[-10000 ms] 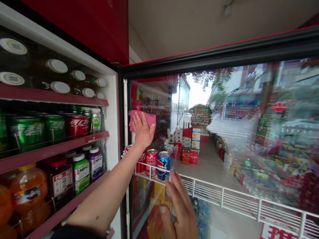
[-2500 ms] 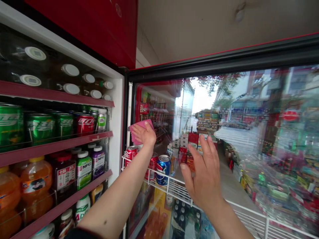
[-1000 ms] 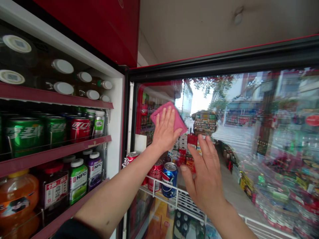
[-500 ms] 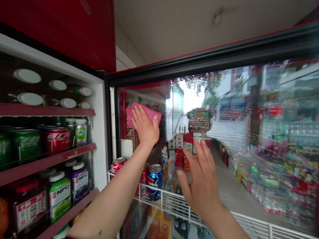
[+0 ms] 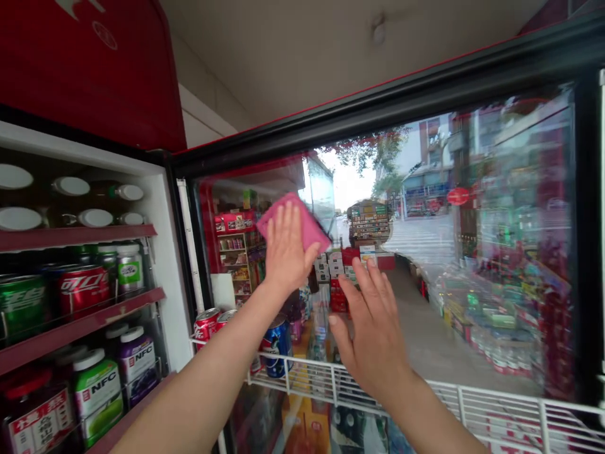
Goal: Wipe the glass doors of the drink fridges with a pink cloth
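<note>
My left hand [image 5: 286, 252] lies flat over a folded pink cloth [image 5: 312, 228], holding it against the inner side of the glass door [image 5: 411, 302]. Lower and to the right, my right hand [image 5: 371, 321] is raised in front of the glass with its fingers apart and nothing in it; whether it touches the pane I cannot tell. Beneath my left forearm, a blue Pepsi can [image 5: 278, 345] and red cans [image 5: 207, 323] stand in the door's white wire rack [image 5: 331, 384], partly covered by the arm.
At the left is the open fridge with red-edged shelves [image 5: 94, 310]. They carry bottles with white caps [image 5: 97, 217], a red cola can [image 5: 82, 287], green cans and NFC juice bottles [image 5: 98, 391]. The door's black frame [image 5: 378, 107] runs across above my hands. Street and shop scenery shows in the glass.
My left hand and the pink cloth have slid to the right across the glass. The camera view has shifted to the right; my right hand keeps nearly the same pose.
</note>
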Demonstrator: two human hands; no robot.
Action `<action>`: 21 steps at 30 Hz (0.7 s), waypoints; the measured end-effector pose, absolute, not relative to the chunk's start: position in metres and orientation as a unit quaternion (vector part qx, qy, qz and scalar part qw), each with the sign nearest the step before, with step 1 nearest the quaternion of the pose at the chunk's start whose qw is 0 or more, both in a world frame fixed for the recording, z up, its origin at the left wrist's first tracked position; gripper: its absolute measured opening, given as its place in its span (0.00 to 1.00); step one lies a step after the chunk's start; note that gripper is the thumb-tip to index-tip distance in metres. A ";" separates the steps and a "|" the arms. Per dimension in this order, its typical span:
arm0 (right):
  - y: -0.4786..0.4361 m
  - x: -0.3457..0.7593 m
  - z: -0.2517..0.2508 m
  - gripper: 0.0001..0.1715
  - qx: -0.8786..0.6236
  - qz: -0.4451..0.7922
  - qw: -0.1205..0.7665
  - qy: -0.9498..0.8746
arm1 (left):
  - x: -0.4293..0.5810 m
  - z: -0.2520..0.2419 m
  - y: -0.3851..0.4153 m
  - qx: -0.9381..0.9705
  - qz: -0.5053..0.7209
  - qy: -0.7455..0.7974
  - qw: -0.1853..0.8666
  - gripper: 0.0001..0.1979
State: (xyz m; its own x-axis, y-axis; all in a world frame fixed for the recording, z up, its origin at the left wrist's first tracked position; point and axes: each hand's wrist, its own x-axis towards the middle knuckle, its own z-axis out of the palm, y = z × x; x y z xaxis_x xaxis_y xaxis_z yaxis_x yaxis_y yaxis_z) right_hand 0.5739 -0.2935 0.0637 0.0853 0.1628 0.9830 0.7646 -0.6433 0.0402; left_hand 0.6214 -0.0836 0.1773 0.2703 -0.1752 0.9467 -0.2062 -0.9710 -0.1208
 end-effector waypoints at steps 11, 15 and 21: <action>-0.347 0.575 0.058 0.29 -0.701 -0.575 0.265 -0.329 | 0.640 0.196 -0.106 0.741 0.660 0.003 0.125 0.47; -0.365 0.572 0.053 0.29 -0.709 -0.570 0.269 -0.315 | 0.643 0.200 -0.156 0.750 0.652 -0.036 0.102 0.47; -0.393 0.573 0.047 0.28 -0.724 -0.565 0.263 -0.297 | 0.645 0.196 -0.232 0.764 0.636 -0.087 0.060 0.46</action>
